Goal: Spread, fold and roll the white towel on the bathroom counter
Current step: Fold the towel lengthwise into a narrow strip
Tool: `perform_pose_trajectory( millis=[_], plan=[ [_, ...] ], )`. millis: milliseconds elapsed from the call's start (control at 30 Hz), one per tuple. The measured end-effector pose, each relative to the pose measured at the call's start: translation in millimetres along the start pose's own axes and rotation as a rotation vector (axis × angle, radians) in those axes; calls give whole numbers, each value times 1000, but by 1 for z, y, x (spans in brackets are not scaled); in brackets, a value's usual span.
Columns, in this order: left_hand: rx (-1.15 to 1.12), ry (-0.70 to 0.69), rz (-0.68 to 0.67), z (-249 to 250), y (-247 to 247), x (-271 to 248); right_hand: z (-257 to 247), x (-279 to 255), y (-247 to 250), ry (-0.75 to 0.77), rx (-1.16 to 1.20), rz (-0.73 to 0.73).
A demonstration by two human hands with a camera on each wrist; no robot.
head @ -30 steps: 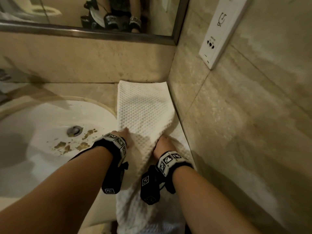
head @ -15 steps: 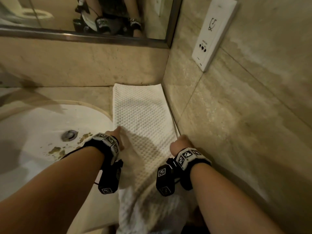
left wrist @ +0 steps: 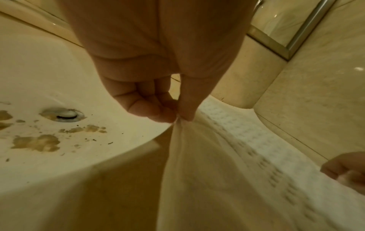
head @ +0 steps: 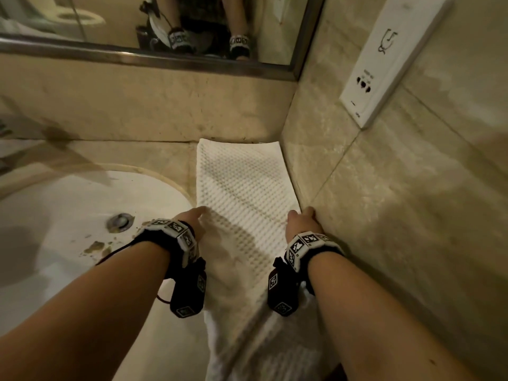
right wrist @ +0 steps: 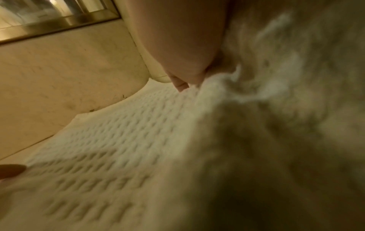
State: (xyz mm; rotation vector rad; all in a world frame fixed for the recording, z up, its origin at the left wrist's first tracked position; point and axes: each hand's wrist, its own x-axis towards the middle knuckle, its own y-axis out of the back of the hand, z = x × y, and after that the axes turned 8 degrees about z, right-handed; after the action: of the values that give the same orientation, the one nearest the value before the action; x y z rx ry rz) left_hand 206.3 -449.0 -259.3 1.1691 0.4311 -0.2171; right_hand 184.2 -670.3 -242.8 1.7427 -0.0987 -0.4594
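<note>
A white waffle-textured towel (head: 242,188) lies in a long strip on the beige counter (head: 132,152), from the back wall toward me, its near end hanging over the front edge. My left hand (head: 196,215) pinches the towel's left edge (left wrist: 178,121) between thumb and fingers, beside the sink. My right hand (head: 301,218) grips the right edge (right wrist: 197,85) close against the side wall. The stretch of cloth between my hands is lifted and pulled taut. The towel (right wrist: 118,140) fills the right wrist view, blurred.
A white sink (head: 68,215) with a metal drain (head: 120,221) and brown stains lies left of the towel. The tiled side wall (head: 398,215) with a white socket plate (head: 384,59) hems in the right. A mirror (head: 165,23) runs above the back wall.
Both hands moved apart from the towel's middle to its two side edges, drawing the bunched cloth out wide. The right hand ended against the side wall.
</note>
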Motion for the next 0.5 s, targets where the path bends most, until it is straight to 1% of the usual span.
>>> perform_pose_trajectory(
  millis=[67, 133, 200, 333, 367, 433, 500],
  plan=[
    [13, 24, -31, 1, 0, 4, -4, 1, 0, -7, -57, -57],
    [45, 29, -17, 2, -2, 9, -6, 4, 4, -38, -119, -112],
    [69, 20, -12, 4, -3, 12, -5, 9, 5, -32, -150, -113],
    [88, -1, -65, 7, 4, 15, -5, 12, 4, -16, -214, -106],
    [93, -1, -80, 7, 6, 15, -9, 11, 6, -47, -214, -104],
    [114, -2, -104, 7, 9, 15, -17, 9, 8, -142, -224, -159],
    [148, -9, -120, 6, 6, 16, -20, 7, 7, -185, -250, -206]
  ],
)
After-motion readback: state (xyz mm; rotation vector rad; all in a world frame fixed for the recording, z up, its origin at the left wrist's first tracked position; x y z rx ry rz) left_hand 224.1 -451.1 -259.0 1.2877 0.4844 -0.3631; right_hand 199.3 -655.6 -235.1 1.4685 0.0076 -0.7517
